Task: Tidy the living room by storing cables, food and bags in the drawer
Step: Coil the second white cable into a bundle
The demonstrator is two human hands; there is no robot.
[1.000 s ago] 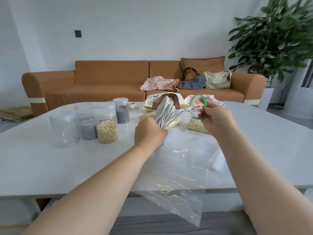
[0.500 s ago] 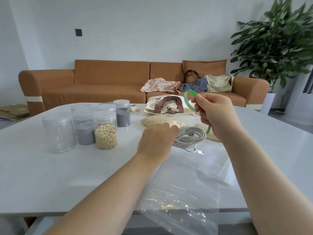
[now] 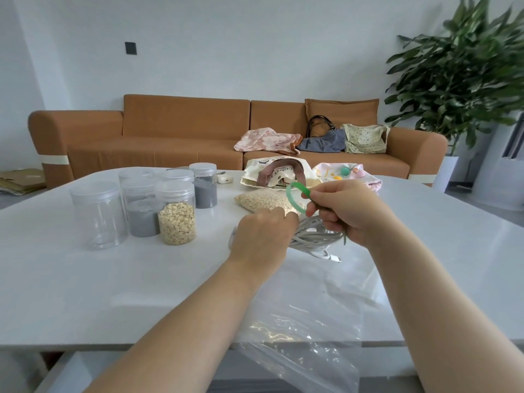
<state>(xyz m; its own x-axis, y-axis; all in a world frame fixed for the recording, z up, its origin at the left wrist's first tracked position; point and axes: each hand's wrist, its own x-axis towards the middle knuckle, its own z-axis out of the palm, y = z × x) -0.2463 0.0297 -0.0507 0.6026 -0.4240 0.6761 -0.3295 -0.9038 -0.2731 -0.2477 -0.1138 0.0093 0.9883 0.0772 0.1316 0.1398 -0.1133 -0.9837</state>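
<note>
Item under inspection: a coiled white cable [image 3: 316,237] lying on the white table [image 3: 85,279], at the far end of a clear plastic bag [image 3: 300,321] whose near end hangs over the table's front edge. One plug end of the cable rests on the bag, just in front of the coil. The left hand [image 3: 262,235] is on the left part of the coil with its fingers curled down around the strands; the fingertips are hidden. The right hand [image 3: 350,212] is just above the right part of the coil, thumb and forefinger pinched on a green strap [image 3: 296,195] that stands up in a loop, the remaining fingers curled in. Directly behind the hands lies a flat bag of oats [image 3: 263,200]. Behind that are a cream tote bag [image 3: 255,173] with brown handles and a pastel pouch [image 3: 340,172]. To the left stands a group of lidded clear jars: an oat jar [image 3: 177,215], two grey-powder jars [image 3: 141,214], an empty jar [image 3: 97,215]. Beyond the table is an orange sofa [image 3: 170,131] carrying three fabric bags [image 3: 320,140], with a potted plant [image 3: 459,80] at the right.
</note>
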